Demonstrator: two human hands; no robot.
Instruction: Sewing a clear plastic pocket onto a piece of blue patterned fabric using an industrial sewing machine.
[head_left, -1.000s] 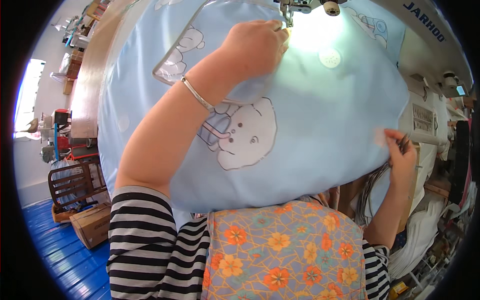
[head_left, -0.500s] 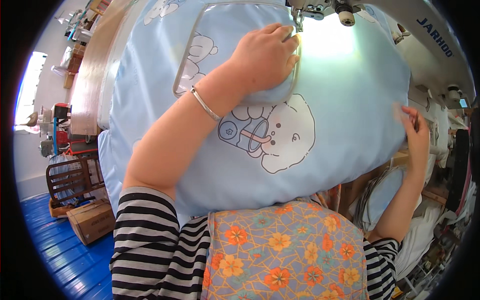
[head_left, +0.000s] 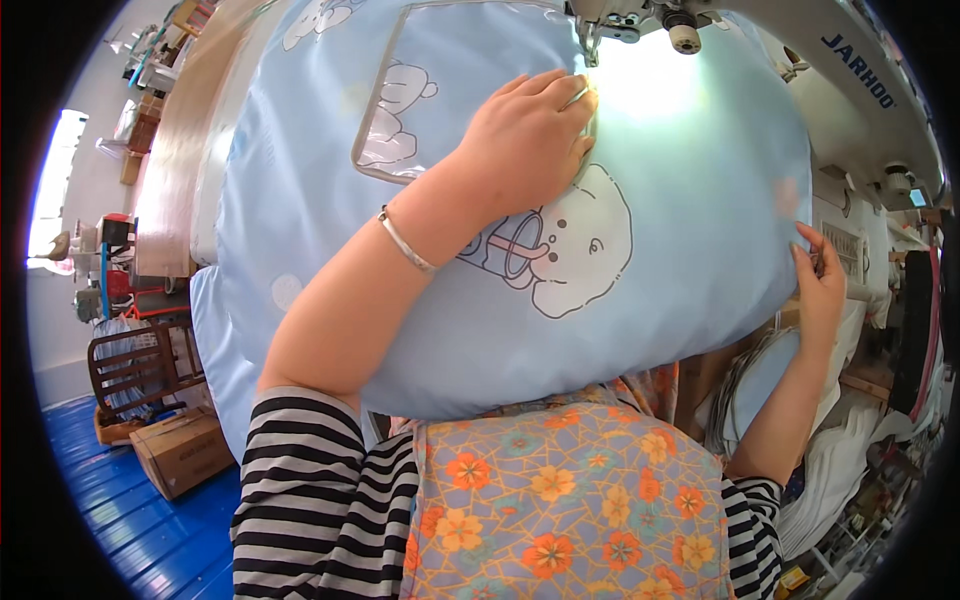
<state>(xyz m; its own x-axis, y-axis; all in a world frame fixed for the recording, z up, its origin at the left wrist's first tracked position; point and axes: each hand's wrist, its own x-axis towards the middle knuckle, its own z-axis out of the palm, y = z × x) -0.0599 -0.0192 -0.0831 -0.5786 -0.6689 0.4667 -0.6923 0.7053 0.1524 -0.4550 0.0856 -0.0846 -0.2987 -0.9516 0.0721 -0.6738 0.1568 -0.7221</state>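
Note:
A large light-blue cloth piece [head_left: 690,270] with printed cartoon puppies spreads under the sewing machine's needle and presser foot [head_left: 590,52]. On it lies a see-through pocket panel [head_left: 470,60] with grey binding. My left hand [head_left: 530,135] lies flat over the panel's right edge, its fingertips just in front of the presser foot. It presses on the cloth without gripping it. My right hand [head_left: 822,268] is at the cloth's right edge with its fingers curled. Something small and dark shows between those fingers, too little to name.
The machine's head [head_left: 850,70] overhangs the far right, its lamp lighting the cloth. A stack of blue cut pieces [head_left: 765,390] and white cloth [head_left: 840,480] hang low on the right. Left are a wooden chair [head_left: 140,370] and a cardboard box [head_left: 185,450] on blue flooring.
The cloth has turned slightly, and its pocket's lower right corner is now under my left hand, which has come a little nearer. My right hand has moved slightly left and down.

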